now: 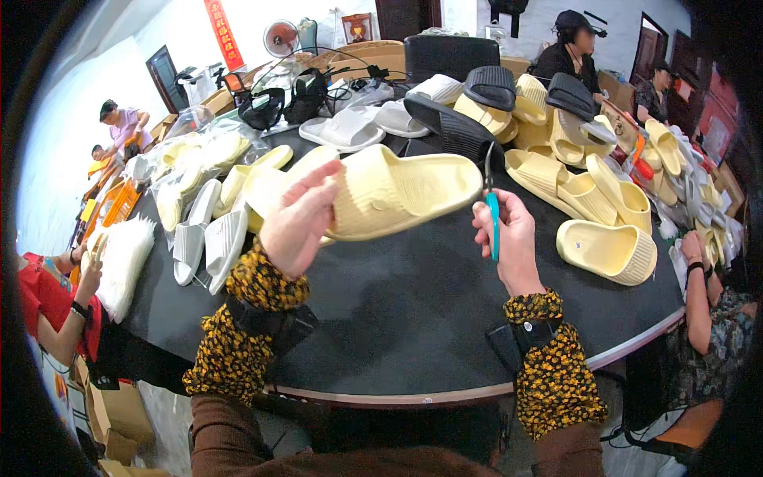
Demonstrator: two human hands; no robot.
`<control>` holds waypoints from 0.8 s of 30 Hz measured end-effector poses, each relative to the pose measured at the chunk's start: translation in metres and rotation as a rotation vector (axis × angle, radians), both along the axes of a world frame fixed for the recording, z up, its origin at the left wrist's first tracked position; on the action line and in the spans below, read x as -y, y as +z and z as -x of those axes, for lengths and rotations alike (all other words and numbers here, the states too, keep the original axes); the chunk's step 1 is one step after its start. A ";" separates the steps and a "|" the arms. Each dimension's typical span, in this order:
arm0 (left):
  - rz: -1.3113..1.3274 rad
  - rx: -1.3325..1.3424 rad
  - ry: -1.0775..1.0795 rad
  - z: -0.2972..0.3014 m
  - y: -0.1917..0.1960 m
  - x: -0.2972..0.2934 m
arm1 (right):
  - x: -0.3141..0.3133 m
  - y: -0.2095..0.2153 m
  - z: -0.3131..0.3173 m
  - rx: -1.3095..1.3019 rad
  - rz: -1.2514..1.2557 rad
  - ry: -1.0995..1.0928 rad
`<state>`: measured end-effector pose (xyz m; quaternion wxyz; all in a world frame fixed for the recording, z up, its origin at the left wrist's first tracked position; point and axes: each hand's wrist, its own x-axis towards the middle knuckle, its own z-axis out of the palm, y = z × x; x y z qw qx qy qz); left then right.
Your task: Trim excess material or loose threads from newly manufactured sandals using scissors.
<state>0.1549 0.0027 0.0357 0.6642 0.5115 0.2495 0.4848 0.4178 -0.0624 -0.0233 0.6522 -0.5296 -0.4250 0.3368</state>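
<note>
My left hand point(296, 226) grips a pale yellow slide slipper point(405, 195) by its strap end, holding it sideways above the table. Another pale yellow slipper shows partly behind that hand; whether the hand holds it too, I cannot tell. My right hand point(513, 238) is closed on scissors with teal handles point(493, 224). Their dark blades point up beside the slipper's right end, very near its edge. Whether they touch it is unclear.
The black round table point(381, 318) carries grey slippers point(226, 238) and bagged ones at left, black slippers point(457, 123) at the back, and loose yellow slippers point(608, 250) at right. Clear plastic bags point(123, 266) lie at the left edge. People sit or stand around the table.
</note>
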 end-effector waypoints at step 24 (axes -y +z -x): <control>-1.863 -0.908 0.730 -0.012 -0.006 -0.011 | -0.024 -0.019 -0.011 0.223 -0.428 -0.351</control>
